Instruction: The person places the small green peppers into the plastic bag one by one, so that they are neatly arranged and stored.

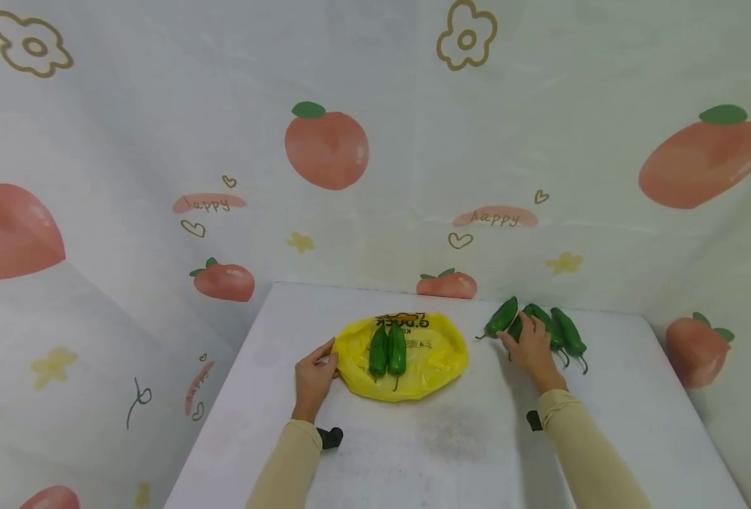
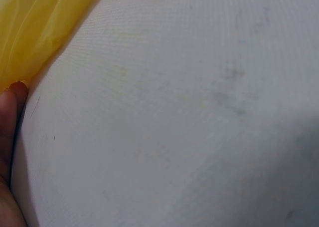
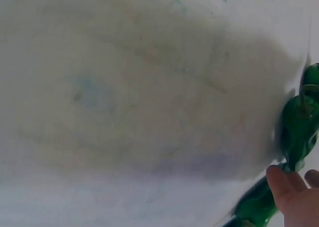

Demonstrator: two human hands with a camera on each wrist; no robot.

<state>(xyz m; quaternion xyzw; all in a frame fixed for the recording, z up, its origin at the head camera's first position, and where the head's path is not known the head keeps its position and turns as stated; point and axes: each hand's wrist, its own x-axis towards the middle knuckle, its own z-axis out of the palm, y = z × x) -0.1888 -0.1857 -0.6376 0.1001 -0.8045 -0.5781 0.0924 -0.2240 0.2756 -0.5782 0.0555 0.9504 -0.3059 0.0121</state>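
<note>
In the head view my left hand (image 1: 315,375) pinches the left edge of a yellow plastic bag (image 1: 435,360) with dark print at its far side. Two green peppers (image 1: 378,351) lie side by side on the bag. My left fingertips also show against the yellow plastic (image 2: 45,32) in the left wrist view. Over on the right, my right hand (image 1: 533,350) reaches over a green pepper (image 1: 515,328), thumb and fingers spread about it. Another green pepper (image 1: 503,316) lies just left of it. In the right wrist view the fingers (image 3: 281,184) meet a pepper (image 3: 299,129).
Two more green peppers (image 1: 568,332) lie beside my right hand, stems toward me. The white table (image 1: 401,452) has grey smudges. A patterned white curtain (image 1: 375,233) stands behind the table and along its sides. Dark wrist-camera parts (image 1: 331,437) show at both sleeves.
</note>
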